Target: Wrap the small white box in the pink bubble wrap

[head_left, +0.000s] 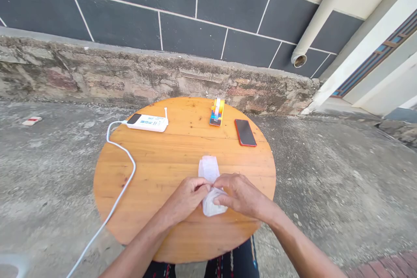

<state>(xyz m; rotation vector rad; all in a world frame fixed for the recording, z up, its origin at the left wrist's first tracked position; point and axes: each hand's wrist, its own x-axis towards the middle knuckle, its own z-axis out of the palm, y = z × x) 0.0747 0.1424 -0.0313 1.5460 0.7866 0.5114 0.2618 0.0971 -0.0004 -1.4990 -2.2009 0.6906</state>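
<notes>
A thin, whitish, translucent plastic bag (209,167) lies on the round wooden table in front of me, its lower end bunched and crumpled. My left hand (188,196) is closed, with thumb and forefinger pinching the bag's middle from the left. From the right, my right hand (239,195) holds the same part between curled fingers, its thumb lying over the crumpled lower end. The fingertips of both hands nearly meet. Whatever may be inside the bag cannot be made out.
On the wooden table (156,160) are a white power strip (148,122) with a cord (130,169) running off the left edge, a yellow and blue tape dispenser (216,113), and a red-edged phone (245,132). Behind stands a stone-based wall (146,76) with a drainpipe (312,30).
</notes>
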